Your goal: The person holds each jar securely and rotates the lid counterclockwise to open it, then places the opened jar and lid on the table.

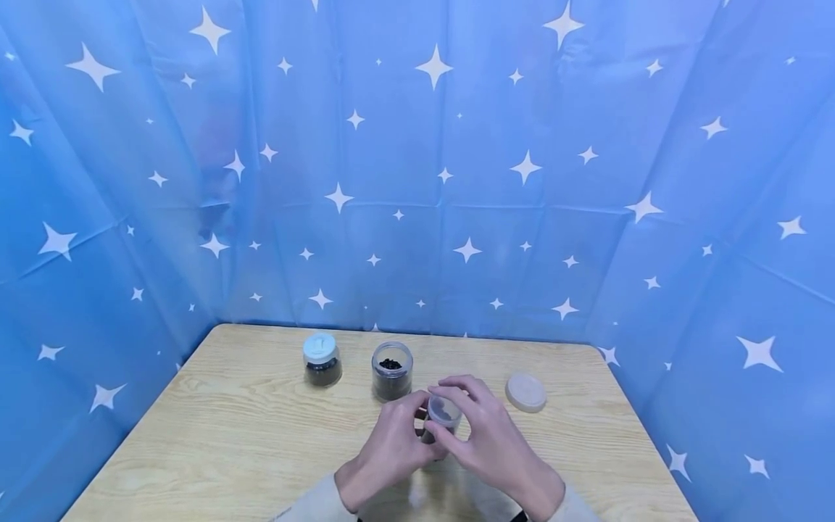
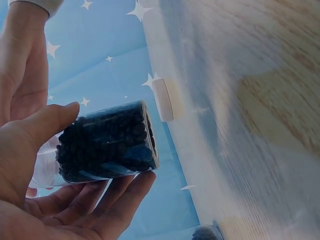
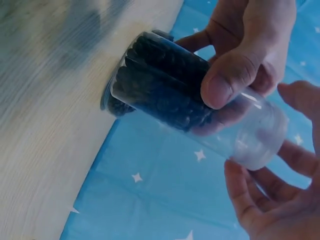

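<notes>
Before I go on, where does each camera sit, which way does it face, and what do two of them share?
Head: worn on the head, facing forward and down over the table toward the curtain; left hand, right hand and sleeves show.
Left wrist: worn there, facing the held jar, lid beyond; left hand close, right hand partly seen.
Right wrist: worn there, facing the held jar; right hand at the frame's edge, left hand across from it.
Shared: both wrist views show the held jar and both hands.
</notes>
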### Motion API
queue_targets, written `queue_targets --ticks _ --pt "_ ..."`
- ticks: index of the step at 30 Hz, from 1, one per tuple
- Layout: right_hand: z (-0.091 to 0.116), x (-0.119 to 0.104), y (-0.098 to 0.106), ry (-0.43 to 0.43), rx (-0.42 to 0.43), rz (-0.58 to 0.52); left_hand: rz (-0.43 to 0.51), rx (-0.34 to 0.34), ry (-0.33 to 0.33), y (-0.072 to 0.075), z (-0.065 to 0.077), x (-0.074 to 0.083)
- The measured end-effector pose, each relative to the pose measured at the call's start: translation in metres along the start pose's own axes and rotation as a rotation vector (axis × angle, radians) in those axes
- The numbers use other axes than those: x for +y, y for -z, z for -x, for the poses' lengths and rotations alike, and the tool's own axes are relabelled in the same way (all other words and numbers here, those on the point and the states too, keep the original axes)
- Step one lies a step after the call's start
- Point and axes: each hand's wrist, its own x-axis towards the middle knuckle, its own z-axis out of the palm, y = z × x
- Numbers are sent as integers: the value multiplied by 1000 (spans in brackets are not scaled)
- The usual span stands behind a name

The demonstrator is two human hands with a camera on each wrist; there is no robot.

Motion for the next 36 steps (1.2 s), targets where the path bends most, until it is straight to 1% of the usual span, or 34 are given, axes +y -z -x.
queue_targets --ticks 5,14,21,26,31,36 --pt "-1 0 -1 -4 1 11 10 -5 -3 0 -1 -1" --pt "-2 -1 -1 17 2 25 -15 -5 -10 0 0 -2" --pt "-2 -2 0 24 -2 22 -6 -5 -10 0 2 -2" --pt "-1 0 1 38 -17 1 9 -8 -23 0 5 -1" --pt "0 0 3 67 -25 -37 22 -3 -36 0 8 1" --pt "-3 -2 7 119 -47 -66 35 6 -39 2 11 2"
